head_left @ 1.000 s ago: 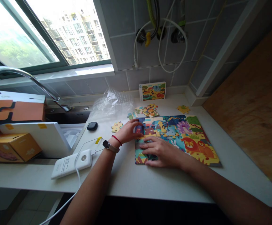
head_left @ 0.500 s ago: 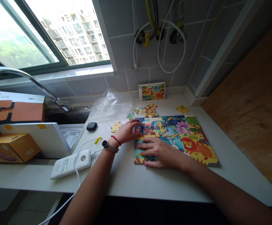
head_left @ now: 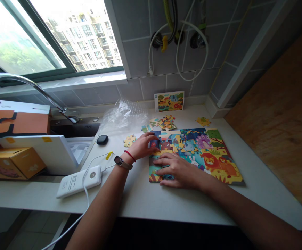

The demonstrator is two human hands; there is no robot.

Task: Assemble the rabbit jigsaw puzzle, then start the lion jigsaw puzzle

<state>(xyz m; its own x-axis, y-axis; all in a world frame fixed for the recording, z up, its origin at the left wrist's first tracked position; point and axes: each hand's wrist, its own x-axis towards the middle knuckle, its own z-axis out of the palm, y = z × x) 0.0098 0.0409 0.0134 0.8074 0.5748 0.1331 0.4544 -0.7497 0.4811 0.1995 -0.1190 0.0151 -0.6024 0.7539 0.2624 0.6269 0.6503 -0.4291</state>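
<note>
A colourful animal jigsaw puzzle [head_left: 220, 163] lies on the white counter, its pieces joined across most of the picture, lions at the right. At its upper left edge my left hand [head_left: 141, 145] curls its thumb and fingers around a dark purple puzzle piece [head_left: 154, 143]. My right hand [head_left: 179, 170] rests on the lower left part with fingers spread, covering some of the picture. Loose puzzle pieces [head_left: 167, 122] are heaped just behind the puzzle. One yellow piece [head_left: 129, 140] is left of my left hand, and another yellow piece [head_left: 203, 121] lies at the back right.
A picture card [head_left: 169, 101] leans on the back wall. Clear plastic wrap [head_left: 124, 114] lies by the sink. On the left are a black oval gadget [head_left: 102, 140], a white power bank [head_left: 79, 182] with a cable, and boxes [head_left: 15, 163] beneath the faucet [head_left: 31, 83]. A wooden panel [head_left: 278, 114] stands right.
Both hands stay almost in place on the puzzle. The whole view has shifted very slightly.
</note>
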